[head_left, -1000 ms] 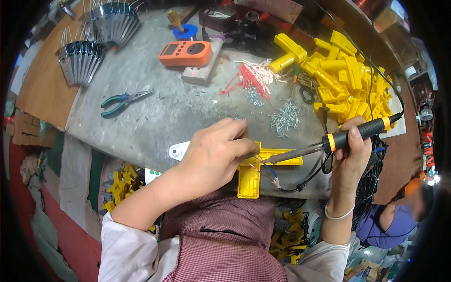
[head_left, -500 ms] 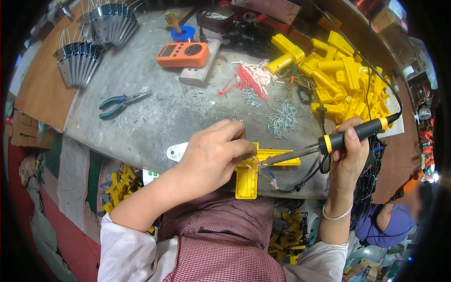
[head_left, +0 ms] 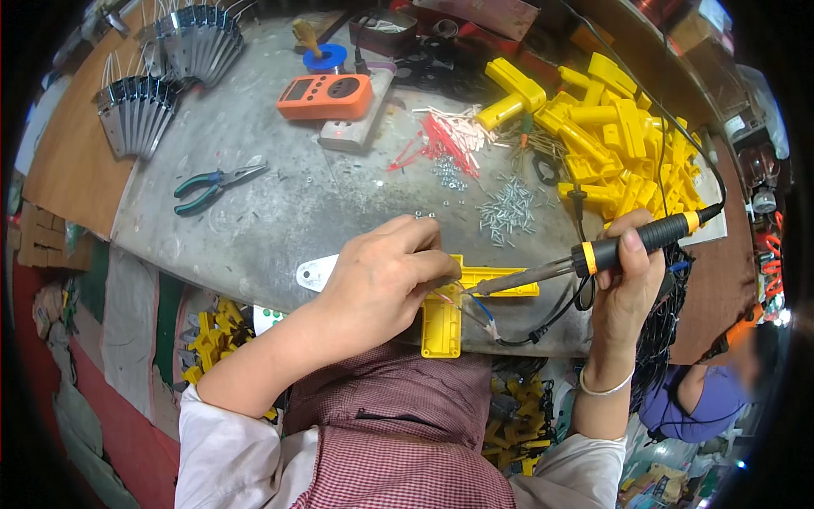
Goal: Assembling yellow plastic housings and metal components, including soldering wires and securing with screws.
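Note:
My right hand [head_left: 629, 280] grips a soldering iron [head_left: 632, 244] by its black and yellow handle. Its tip points left and meets the wires in an open yellow plastic housing [head_left: 441, 331], near my left fingertips. My left hand [head_left: 386, 276] is closed in a pinch over the housing; what lies between its fingers is hidden. A white metal plate with a hole [head_left: 315, 273] sticks out to the left from under that hand. From the housing a blue wire [head_left: 482, 310] runs to a black power cord [head_left: 536, 336] on the bench's near edge.
Yellow housings [head_left: 619, 136] are heaped at the right. Screws [head_left: 506, 210], nuts [head_left: 448, 173] and red and white sleeves [head_left: 458, 136] lie mid-bench. Pliers [head_left: 219, 187], an orange meter [head_left: 325, 97] and metal plates with wires [head_left: 137, 117] are further left. A person [head_left: 699, 399] sits at right.
The whole view has shifted slightly. Both hands keep their places at the housing, and the iron's tip stays at the wires.

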`<state>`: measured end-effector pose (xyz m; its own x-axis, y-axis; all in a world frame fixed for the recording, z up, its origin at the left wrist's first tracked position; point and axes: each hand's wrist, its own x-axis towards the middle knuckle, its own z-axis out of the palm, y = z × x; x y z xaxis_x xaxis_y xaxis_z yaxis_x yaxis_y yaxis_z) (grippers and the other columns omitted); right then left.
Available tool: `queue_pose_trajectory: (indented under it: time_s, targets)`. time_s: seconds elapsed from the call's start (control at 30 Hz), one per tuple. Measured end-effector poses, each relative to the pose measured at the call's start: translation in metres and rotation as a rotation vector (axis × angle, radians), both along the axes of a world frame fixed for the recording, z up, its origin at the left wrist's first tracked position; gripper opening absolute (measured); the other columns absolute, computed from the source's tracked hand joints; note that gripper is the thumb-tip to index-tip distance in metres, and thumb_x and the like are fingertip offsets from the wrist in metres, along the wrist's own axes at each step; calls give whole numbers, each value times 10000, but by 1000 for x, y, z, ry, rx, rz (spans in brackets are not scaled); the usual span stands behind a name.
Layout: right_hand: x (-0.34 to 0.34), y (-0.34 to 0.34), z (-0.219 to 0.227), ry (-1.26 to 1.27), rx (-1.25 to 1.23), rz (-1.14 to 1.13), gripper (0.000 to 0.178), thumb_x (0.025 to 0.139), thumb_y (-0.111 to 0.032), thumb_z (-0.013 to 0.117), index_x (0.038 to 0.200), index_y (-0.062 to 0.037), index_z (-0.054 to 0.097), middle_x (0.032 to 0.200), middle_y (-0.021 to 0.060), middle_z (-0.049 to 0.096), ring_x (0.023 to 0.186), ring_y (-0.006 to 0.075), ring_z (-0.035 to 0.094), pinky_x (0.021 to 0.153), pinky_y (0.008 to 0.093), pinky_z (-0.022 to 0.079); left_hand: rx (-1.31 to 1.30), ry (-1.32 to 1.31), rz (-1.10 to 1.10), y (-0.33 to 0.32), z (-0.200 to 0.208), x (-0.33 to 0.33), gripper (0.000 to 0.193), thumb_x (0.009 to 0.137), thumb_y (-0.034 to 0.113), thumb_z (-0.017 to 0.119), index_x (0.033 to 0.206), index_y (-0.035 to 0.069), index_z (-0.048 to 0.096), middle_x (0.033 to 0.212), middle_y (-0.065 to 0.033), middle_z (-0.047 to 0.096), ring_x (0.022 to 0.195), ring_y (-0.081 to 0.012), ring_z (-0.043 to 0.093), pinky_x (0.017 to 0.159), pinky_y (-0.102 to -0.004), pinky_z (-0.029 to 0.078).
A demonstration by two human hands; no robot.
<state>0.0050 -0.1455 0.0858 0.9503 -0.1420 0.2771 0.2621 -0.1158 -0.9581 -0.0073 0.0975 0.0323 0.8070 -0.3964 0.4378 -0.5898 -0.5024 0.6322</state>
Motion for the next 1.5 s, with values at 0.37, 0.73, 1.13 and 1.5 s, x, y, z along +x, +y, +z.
queue_pose_trajectory:
  time_s: [0.37,0.73,1.13,1.5]
  targets:
    - [-4,-17,6,-32,72,-66,256,858,-296,586,831,-48,527,631,-25,442,436,17,308,406,174,235,-57,128,4,14,12,-8,294,631,-82,678,894,48,679,805,-89,555,776,-265,574,682,-359,466]
    - [-5,5,-2,35,-4,-16,271,878,-317,555,817,-59,499,668,10,478,447,14,307,418,165,245,-72,122,-77,11,0,-7,271,649,-64,684,896,49,680,840,-93,577,826,-275,587,723,-367,473]
    - [-5,1,-4,29,56,20,264,862,-282,615,872,-39,513,633,-32,426,460,21,316,414,182,243,-89,125,-81,8,-1,-8,244,655,-48,688,879,48,679,847,-92,584,830,-277,590,726,-371,479]
    - [-7,-3,-1,22,44,-24,272,856,-294,624,857,-44,518,640,-27,434,460,23,318,416,181,242,178,-8,305,36,5,-5,252,640,-113,632,853,21,650,826,-126,569,800,-313,591,701,-386,474]
